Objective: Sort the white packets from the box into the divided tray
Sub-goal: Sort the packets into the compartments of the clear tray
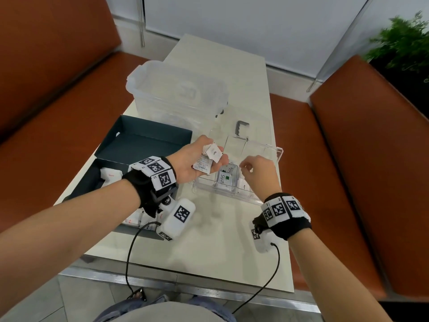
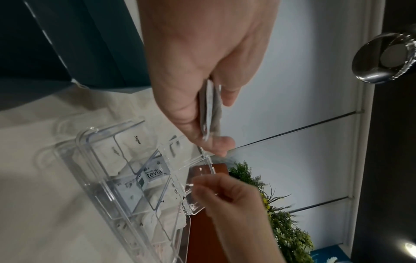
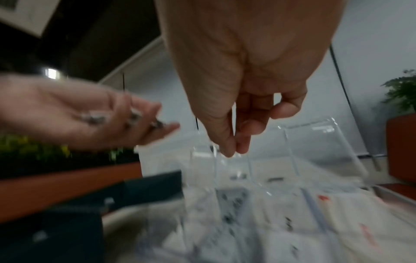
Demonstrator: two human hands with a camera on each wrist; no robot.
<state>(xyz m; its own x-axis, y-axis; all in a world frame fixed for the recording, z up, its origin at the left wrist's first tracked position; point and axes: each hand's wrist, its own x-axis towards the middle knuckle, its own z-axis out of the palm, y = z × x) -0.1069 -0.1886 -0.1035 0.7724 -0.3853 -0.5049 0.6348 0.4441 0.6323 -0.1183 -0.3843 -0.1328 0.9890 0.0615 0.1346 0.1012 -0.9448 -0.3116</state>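
Note:
My left hand (image 1: 214, 148) is palm up and holds several white packets (image 1: 210, 156) just left of the clear divided tray (image 1: 220, 194). In the left wrist view the thumb pins the packets (image 2: 209, 106) against the fingers of that hand (image 2: 216, 122). My right hand (image 1: 245, 170) hovers over the tray's middle, thumb and forefinger tips together, and nothing shows between them (image 3: 233, 151). The tray (image 2: 90, 151) holds sugar packets and a Stevia packet (image 2: 155, 173) in separate cells. The dark box (image 1: 144, 145) sits to the left with more packets (image 1: 110, 176) inside.
A clear plastic bin (image 1: 176, 89) stands behind the box. The tray's lid (image 1: 262, 147) is tipped open at the back. Orange bench seats (image 1: 348, 159) flank the pale table (image 1: 209, 247). A plant (image 1: 404, 43) stands at the far right.

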